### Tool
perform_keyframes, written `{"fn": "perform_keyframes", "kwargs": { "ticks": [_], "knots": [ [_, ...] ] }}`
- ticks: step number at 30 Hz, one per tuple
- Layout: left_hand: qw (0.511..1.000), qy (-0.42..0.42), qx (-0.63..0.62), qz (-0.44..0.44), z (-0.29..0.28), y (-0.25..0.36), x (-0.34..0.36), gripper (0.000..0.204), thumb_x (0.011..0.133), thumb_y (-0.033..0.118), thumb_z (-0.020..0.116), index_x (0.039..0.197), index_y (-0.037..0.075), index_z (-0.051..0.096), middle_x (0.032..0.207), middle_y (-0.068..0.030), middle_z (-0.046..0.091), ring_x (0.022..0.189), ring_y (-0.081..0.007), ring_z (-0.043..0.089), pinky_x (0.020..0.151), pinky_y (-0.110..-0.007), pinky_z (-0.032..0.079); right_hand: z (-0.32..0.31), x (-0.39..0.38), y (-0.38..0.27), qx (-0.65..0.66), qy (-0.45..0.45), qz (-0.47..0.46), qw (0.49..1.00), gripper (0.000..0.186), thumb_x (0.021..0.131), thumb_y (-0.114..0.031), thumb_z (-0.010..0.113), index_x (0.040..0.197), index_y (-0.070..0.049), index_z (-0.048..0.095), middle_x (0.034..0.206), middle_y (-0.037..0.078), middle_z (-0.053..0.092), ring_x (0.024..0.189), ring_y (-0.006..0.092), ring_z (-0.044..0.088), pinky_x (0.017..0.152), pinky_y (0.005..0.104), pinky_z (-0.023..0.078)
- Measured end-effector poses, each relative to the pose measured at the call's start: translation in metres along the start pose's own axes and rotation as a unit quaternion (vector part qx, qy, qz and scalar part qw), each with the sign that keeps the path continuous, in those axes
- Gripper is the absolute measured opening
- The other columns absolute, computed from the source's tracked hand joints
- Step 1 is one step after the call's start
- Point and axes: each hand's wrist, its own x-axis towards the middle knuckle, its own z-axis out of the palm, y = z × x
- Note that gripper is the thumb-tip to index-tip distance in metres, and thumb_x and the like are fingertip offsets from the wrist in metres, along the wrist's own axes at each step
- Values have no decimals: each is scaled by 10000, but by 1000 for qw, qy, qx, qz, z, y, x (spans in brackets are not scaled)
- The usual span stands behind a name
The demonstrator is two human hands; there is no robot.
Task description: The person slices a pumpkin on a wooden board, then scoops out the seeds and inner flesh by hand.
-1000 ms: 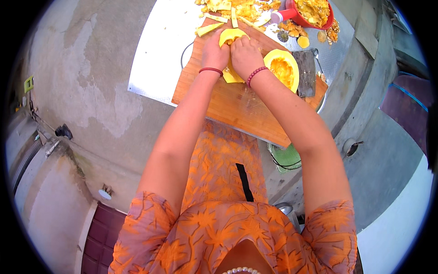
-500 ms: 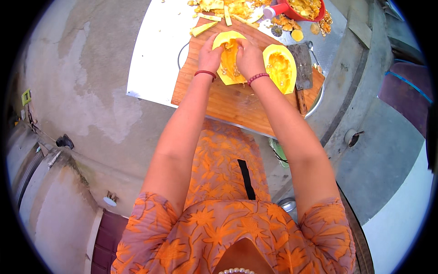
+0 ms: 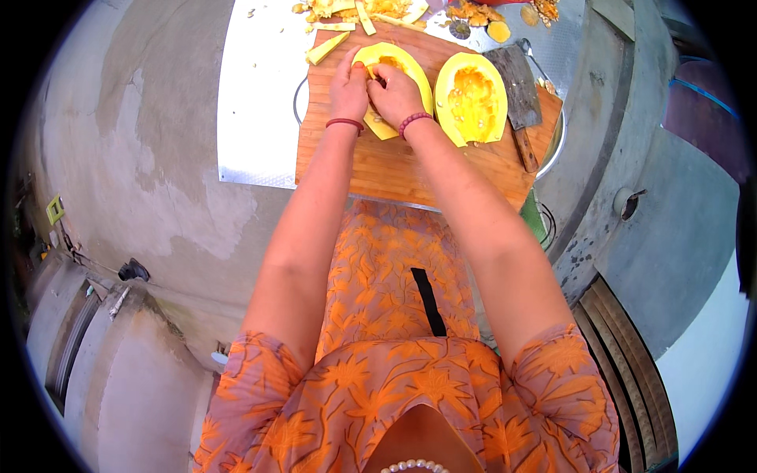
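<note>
- My left hand rests on the near half of the squash, fingers curled over its left rim, pinning it cut side up so it cannot rock on its round back.
- My right hand sits beside the left, fingers bent down into the hollow of the same half; the fingertips are buried in the pulp, so I cannot tell what they pinch there, if anything.
- Both hands are half closed and nearly touch; neither holds a tool.
- That half lies toward the far middle of the cutting board, which keeps the mess on the wood.
- The second half of the squash lies just to the right, also cut side up, its seed cavity open and free of my hands.
- The cleaver lies flat on the board's right edge, blade away from me, handle toward me, parked clear of my fingers yet within reach.
- Strips of peel and a heap of scraps lie past the board's far edge, pushed away from the working space.
- The board sits on a metal sheet that covers the worktop; a round pan rim shows under the board's left side.
- A red band circles each wrist.
</note>
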Motion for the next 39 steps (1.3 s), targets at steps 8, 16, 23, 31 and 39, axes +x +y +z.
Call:
{"fn": "perform_keyframes", "kwargs": {
  "ticks": [8,16,23,31,39],
  "knots": [
    [999,-22,33,17,-11,-10,5,371,1021,101,480,1374,82,594,1257,-69,627,1107,-133,572,963,-270,451,-13,-5,6,50,-148,130,979,251,951,-3,509,1147,24,663,1024,103,723,917,163,680,868,288,542],
    [997,-70,23,-28,-12,-2,5,348,1023,124,500,1351,77,605,1277,-102,634,1129,-158,582,966,-281,455,3,-20,-10,40,35,83,995,246,875,-230,643,1017,-48,728,972,226,708,938,351,690,867,411,539],
    [994,-62,86,38,-13,-1,2,332,1028,166,516,1336,100,623,1342,-126,616,1206,-194,574,1012,-300,437,-59,-28,-18,-165,-177,32,970,364,896,34,500,1189,-58,696,1119,209,707,1052,316,684,940,361,529],
    [975,-141,168,48,-5,4,4,423,979,137,628,1397,108,571,1327,-113,599,1159,-173,585,968,-294,475,-42,-12,1,-273,-192,-146,931,256,872,-29,516,1088,38,637,1067,203,668,1038,366,632,943,440,504],
    [972,-98,212,36,-12,5,14,454,923,59,649,1369,110,584,1297,-166,635,1136,-248,635,956,-330,508,-42,-68,6,-316,-184,-280,888,327,897,-252,608,1138,-33,635,1104,138,641,1092,306,605,990,398,468]
  ]
}}
